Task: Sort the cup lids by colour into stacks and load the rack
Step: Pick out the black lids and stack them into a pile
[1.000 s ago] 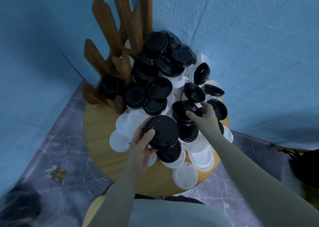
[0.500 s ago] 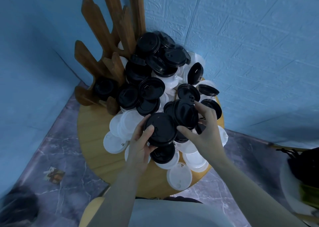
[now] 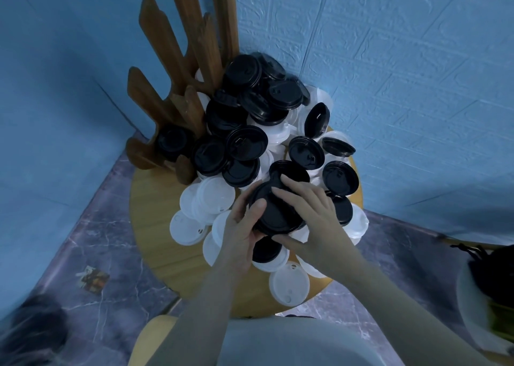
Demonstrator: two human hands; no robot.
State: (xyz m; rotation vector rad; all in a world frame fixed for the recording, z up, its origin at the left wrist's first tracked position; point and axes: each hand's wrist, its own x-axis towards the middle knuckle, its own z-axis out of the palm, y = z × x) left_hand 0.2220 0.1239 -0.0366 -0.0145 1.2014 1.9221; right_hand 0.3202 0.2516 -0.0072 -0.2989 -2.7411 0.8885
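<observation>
Black lids (image 3: 274,212) gripped between both hands: left hand (image 3: 240,235) at 9 o'clock, right hand (image 3: 313,221) at 3, fingers curled round them.

Black lids (image 3: 278,212) stacked, tilted, gripped from both sides over the pile. More black lids (image 3: 246,143) heaped loose toward the rack (image 3: 167,68); one black lid (image 3: 173,143) seated in its lower slot. White lids (image 3: 214,198) scattered flat along the near edge, some overlapping.
</observation>
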